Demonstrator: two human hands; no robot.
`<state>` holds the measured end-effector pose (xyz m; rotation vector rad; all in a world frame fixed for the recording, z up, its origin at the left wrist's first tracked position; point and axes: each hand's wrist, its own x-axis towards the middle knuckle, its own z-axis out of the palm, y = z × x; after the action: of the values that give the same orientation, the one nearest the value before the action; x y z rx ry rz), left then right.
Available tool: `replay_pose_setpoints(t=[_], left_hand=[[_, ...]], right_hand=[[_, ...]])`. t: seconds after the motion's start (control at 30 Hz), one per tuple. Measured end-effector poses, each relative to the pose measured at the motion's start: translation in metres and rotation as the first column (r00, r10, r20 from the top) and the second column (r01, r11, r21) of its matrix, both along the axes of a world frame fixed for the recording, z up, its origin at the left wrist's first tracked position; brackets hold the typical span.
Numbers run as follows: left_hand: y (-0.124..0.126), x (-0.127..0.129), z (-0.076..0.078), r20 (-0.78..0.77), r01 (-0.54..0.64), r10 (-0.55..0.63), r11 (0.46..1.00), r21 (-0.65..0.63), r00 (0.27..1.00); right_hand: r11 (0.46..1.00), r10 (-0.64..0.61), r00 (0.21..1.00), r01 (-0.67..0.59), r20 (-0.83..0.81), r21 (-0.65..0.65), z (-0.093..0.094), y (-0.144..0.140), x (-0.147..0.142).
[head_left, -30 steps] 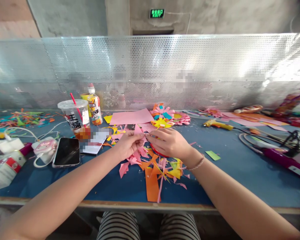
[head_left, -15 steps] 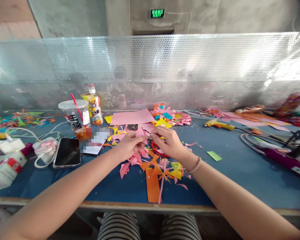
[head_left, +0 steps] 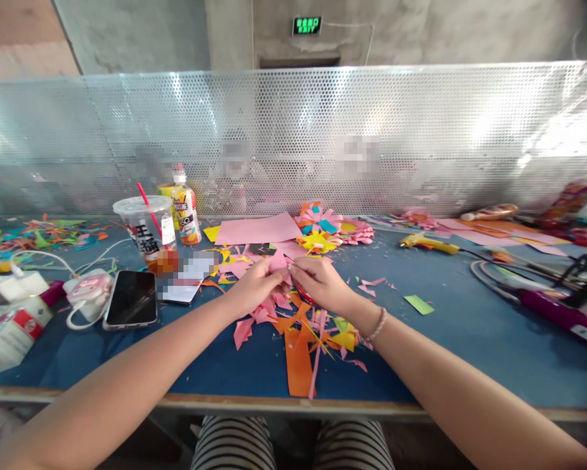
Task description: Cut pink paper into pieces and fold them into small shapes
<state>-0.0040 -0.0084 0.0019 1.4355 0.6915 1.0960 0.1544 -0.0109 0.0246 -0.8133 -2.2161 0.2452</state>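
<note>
A small pink paper piece (head_left: pixel 278 262) is pinched between both hands above the middle of the blue tabletop (head_left: pixel 469 339). The left hand (head_left: pixel 254 287) grips its left edge with fingers closed on the paper, and the right hand (head_left: pixel 320 281) grips its right edge the same way, so the fingertips of the two hands nearly touch. Directly beneath them lies a heap of paper scraps (head_left: pixel 303 326) in orange, pink and yellow, reaching toward the near edge. Just behind the hands lie a flat pink sheet (head_left: pixel 256 230) and a few paper flowers (head_left: pixel 322 228).

To the left, a clear plastic cup (head_left: pixel 149 235) with a lid and a red straw holds a brownish drink in its lower part. Close behind it stands a small bottle (head_left: pixel 185 209) with a white cap and orange contents. Near the cup, a dark phone (head_left: pixel 131 297) lies flat.
</note>
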Motion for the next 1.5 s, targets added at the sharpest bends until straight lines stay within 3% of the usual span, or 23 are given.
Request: replay_pose_setpoints(t=[0.1,0.37,0.47,0.57,0.67,0.83,0.97,1.07,1.17,1.33,1.5], left_hand=[[-0.003,0.002,0.0,0.071,0.072,-0.068,0.995,-0.066,0.995],[-0.008,0.001,0.011,0.236,0.171,-0.117,0.96,-0.222,0.965],[-0.008,-0.002,0.014,0.192,0.167,-0.124,0.96,-0.223,0.974],[-0.007,-0.002,0.014,0.131,0.091,-0.067,0.978,-0.188,0.989],[-0.008,-0.001,0.014,0.097,0.054,-0.042,0.99,-0.133,0.994],[-0.008,0.002,0.014,0.118,0.042,-0.031,0.995,-0.09,0.993],[-0.006,0.001,0.015,0.225,0.089,-0.039,0.973,-0.214,0.974],[-0.002,-0.002,0.015,0.285,0.156,-0.059,0.93,-0.332,0.957],[0.0,-0.004,0.013,0.282,0.152,-0.056,0.931,-0.331,0.958],[0.001,-0.004,0.01,0.222,0.07,-0.006,0.956,-0.286,0.975],[0.001,-0.004,0.012,0.14,-0.052,0.075,0.986,-0.157,0.987]], right_hand=[[0.999,0.0,1.0,0.001,-0.028,0.038,0.001,0.0,0.001],[0.993,0.114,0.989,-0.117,-0.093,-0.027,0.0,0.007,0.002],[0.975,0.141,0.985,-0.156,-0.101,-0.161,-0.002,0.008,0.002],[0.903,0.116,0.97,-0.193,-0.214,-0.385,-0.005,0.008,0.003],[0.858,0.084,0.936,-0.243,-0.342,-0.453,-0.006,0.009,0.004],[0.945,0.053,0.971,-0.124,-0.232,-0.303,-0.004,0.011,0.002],[0.995,-0.025,0.982,0.007,-0.188,-0.098,-0.002,0.011,0.002],[0.993,-0.018,0.99,0.034,-0.137,0.116,-0.001,0.012,0.007],[0.962,0.065,0.998,-0.065,0.01,0.266,-0.001,0.014,0.015],[0.943,0.04,0.988,-0.086,0.149,0.32,-0.004,0.015,0.021],[0.95,-0.007,1.0,0.014,-0.024,0.313,0.0,0.011,0.014]])
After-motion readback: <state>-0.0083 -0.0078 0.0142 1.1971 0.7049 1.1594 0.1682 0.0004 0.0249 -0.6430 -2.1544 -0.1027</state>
